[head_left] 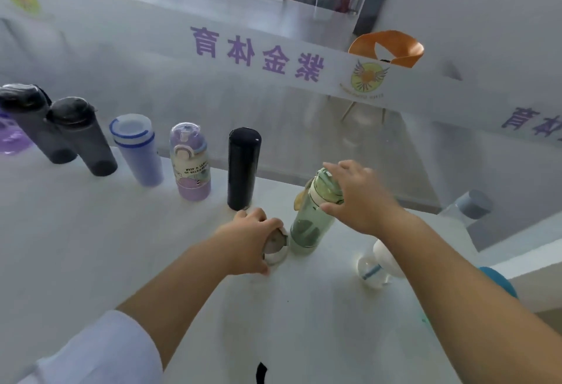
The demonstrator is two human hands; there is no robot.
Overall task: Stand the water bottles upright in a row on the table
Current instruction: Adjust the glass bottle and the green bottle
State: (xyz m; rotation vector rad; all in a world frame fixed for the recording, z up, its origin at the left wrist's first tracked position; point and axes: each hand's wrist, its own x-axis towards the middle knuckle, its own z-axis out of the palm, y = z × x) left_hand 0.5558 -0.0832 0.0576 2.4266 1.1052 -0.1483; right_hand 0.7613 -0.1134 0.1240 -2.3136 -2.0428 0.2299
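Note:
Several bottles stand upright in a row along the white table (91,246): two dark grey ones (39,128) (85,137), a blue-and-white one (138,149), a lilac printed one (191,164) and a black flask (242,167). My right hand (362,198) grips the lid of a green translucent bottle (310,225) that stands upright to the right of the flask. My left hand (249,240) is closed over the top of a white bottle with a metal cap (276,248), just left of the green one. A clear bottle with a white top (377,265) lies partly hidden under my right forearm.
A frosted glass partition with purple lettering (258,52) runs right behind the row. A clear bottle with a grey cap (468,207) lies at the table's right edge, and a teal object (498,280) shows beyond my right arm. An orange chair (386,49) stands behind the glass.

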